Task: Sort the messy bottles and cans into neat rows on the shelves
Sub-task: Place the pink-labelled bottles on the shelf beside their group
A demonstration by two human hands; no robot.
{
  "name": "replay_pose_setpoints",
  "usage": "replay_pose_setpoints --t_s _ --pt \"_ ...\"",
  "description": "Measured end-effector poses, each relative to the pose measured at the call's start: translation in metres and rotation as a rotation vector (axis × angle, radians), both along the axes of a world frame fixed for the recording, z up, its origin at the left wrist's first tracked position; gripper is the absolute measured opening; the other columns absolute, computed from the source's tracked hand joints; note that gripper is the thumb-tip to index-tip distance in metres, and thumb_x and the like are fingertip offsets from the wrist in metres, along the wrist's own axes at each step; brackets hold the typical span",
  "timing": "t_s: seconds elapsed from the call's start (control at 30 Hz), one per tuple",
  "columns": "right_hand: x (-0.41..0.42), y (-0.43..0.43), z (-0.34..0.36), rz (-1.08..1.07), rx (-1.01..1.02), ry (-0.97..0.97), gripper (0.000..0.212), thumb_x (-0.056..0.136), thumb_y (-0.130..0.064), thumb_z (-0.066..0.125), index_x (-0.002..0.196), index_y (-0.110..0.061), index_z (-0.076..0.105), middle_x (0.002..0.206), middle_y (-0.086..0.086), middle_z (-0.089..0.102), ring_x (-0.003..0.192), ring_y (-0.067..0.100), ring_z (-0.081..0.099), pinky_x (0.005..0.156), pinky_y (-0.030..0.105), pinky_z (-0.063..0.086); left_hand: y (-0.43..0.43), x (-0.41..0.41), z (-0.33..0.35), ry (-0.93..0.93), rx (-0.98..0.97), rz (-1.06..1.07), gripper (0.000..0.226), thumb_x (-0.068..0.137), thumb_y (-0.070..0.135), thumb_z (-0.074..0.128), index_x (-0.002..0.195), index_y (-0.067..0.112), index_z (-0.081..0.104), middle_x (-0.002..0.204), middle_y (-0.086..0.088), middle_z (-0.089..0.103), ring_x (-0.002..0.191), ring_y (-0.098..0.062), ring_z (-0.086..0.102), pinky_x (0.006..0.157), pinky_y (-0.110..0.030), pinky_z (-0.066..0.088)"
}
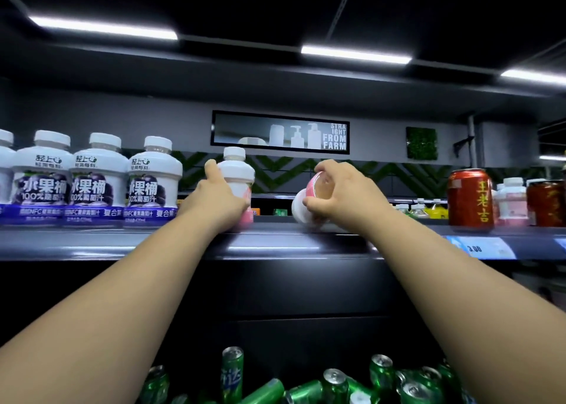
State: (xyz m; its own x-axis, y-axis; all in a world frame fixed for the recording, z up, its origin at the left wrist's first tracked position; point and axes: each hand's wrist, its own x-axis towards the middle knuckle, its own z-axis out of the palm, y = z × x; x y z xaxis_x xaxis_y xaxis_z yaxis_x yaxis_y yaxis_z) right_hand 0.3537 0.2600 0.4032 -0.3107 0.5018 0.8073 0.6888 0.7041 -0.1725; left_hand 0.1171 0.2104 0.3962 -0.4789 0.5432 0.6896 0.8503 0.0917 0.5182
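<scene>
Shelf (275, 244), front edge. Left grip (220, 195): fingers curled round upright pink-and-white bottle (237, 170), just right of the purple-label bottle row (92, 183). Right grip (343, 192): fingers curled round second pink bottle (318, 189), tilted over, near the front edge. Red can (470, 200) upright toward right end. Green cans (337, 385) jumbled below.

A row of purple-labelled white bottles (95, 180) stands upright on the left of the top shelf (291, 244), labels facing out. Just to their right the left hand (220, 201) grips an upright pink bottle (237, 170) with a white cap. The right hand (343, 195) holds a tipped pink bottle (306, 204), its white end lowest at the shelf. A red can (470, 201) stands farther right; green cans (333, 385) lie jumbled below
</scene>
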Motion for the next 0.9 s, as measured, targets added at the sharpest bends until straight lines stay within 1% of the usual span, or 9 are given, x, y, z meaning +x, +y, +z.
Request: replay_pose_setpoints --t_s 0.1,0.2,0.27,0.33,0.43,0.6,0.73,0.8,0.9 --pt "0.008 0.017 0.001 0.178 -0.048 0.029 0.055 0.071 -0.033 0.077 0.122 -0.029 0.056 0.113 -0.002 0.059 0.101 0.02 0.058 0.088 0.036 0.051 -0.006 0.002 -0.002 0.001 0.039 -0.004 0.086 0.081 0.056 0.064 0.143 0.024 0.014 0.137 -0.01 0.052 0.117 -0.036 0.055 0.095 -0.047 0.046" --pt "0.015 0.031 -0.003 0.284 -0.134 0.099 0.052 0.07 -0.02 0.074 0.119 -0.028 0.057 0.104 -0.003 0.063 0.089 0.017 0.062 0.08 0.032 0.053 -0.013 0.008 -0.004 -0.001 0.088 -0.031 0.091 0.077 0.052 0.069 0.146 0.027 0.015 0.142 -0.008 0.048 0.122 -0.035 0.053 0.099 -0.046 0.044" --pt "0.016 0.036 -0.003 0.306 -0.176 0.07 0.049 0.07 -0.023 0.071 0.116 -0.032 0.058 0.105 -0.005 0.063 0.085 0.013 0.063 0.074 0.029 0.054 -0.015 0.011 -0.006 0.011 0.125 -0.047 0.09 0.074 0.053 0.068 0.144 0.029 0.017 0.14 -0.008 0.05 0.12 -0.034 0.054 0.098 -0.047 0.045" --pt "0.014 0.041 -0.002 0.276 -0.171 0.033 0.048 0.068 -0.034 0.072 0.114 -0.038 0.059 0.11 -0.008 0.061 0.092 0.012 0.061 0.076 0.027 0.051 -0.016 0.013 -0.007 0.026 0.129 -0.04 0.092 0.072 0.058 0.066 0.144 0.029 0.017 0.139 -0.01 0.051 0.118 -0.034 0.055 0.097 -0.047 0.046" --pt "0.012 0.047 -0.002 0.205 -0.199 0.001 0.069 0.065 -0.047 0.079 0.129 -0.037 0.055 0.118 -0.011 0.056 0.101 0.017 0.06 0.087 0.037 0.055 -0.015 0.017 -0.009 0.053 0.07 0.004 0.098 0.074 0.064 0.067 0.146 0.029 0.011 0.137 -0.012 0.054 0.117 -0.035 0.057 0.096 -0.047 0.046" --pt "0.014 0.049 -0.002 0.173 -0.217 0.116 0.051 0.058 -0.041 0.085 0.101 -0.033 0.06 0.1 -0.007 0.062 0.08 0.016 0.066 0.072 0.039 0.061 -0.015 0.02 -0.01 0.07 0.027 0.051 0.106 0.074 0.065 0.069 0.149 0.027 0.005 0.138 -0.014 0.055 0.117 -0.036 0.059 0.095 -0.046 0.046" --pt "0.02 0.045 -0.004 0.273 -0.231 0.319 0.061 0.056 -0.043 0.092 0.097 -0.019 0.054 0.098 -0.003 0.058 0.082 0.02 0.067 0.067 0.046 0.062 -0.017 0.019 -0.011 0.067 0.031 0.048 0.106 0.074 0.066 0.069 0.15 0.028 0.005 0.14 -0.013 0.053 0.119 -0.035 0.058 0.097 -0.048 0.046" --pt "0.024 0.044 -0.003 0.298 -0.254 0.334 0.063 0.06 -0.045 0.091 0.099 -0.015 0.052 0.099 -0.002 0.057 0.086 0.018 0.063 0.069 0.043 0.062 -0.018 0.021 -0.012 0.065 0.032 0.05 0.104 0.075 0.065 0.068 0.149 0.029 0.006 0.139 -0.014 0.054 0.118 -0.036 0.058 0.096 -0.047 0.047" --pt "0.024 0.042 -0.001 0.311 -0.3 0.254 0.064 0.062 -0.049 0.089 0.1 -0.015 0.051 0.1 0.0 0.059 0.086 0.018 0.064 0.063 0.035 0.058 -0.018 0.022 -0.012 0.063 0.038 0.05 0.102 0.075 0.065 0.069 0.148 0.03 0.008 0.137 -0.014 0.056 0.116 -0.036 0.059 0.094 -0.047 0.047"
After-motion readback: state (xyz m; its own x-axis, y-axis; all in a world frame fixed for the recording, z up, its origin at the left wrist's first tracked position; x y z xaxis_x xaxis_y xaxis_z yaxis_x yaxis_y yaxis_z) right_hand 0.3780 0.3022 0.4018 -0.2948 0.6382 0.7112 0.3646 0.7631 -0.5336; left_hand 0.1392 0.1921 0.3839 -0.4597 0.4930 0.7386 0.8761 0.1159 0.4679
